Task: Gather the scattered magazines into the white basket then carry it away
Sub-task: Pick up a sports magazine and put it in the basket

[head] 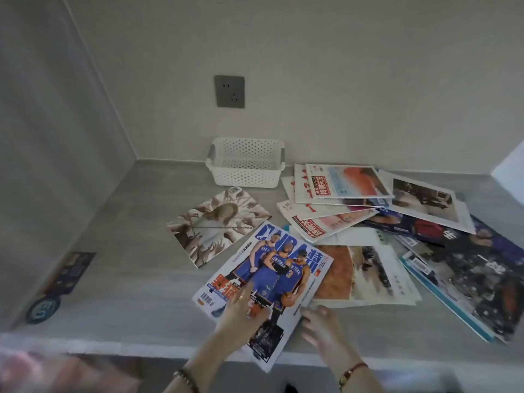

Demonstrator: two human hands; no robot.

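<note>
Magazines (419,222) sprawl over the grey counter (127,279), mostly toward its right. By the left edge sit a dark card (73,268) and a round sticker (42,309), then bare surface. A beige magazine (218,225) lies mid-counter, just in front of the white basket (245,177) at the back edge. The basketball magazine (272,268) overhangs the front edge. The left hand (241,310) presses flat on it, fingers straight. The right hand (320,324) curls at its right edge, and I cannot tell whether it grips.
</note>
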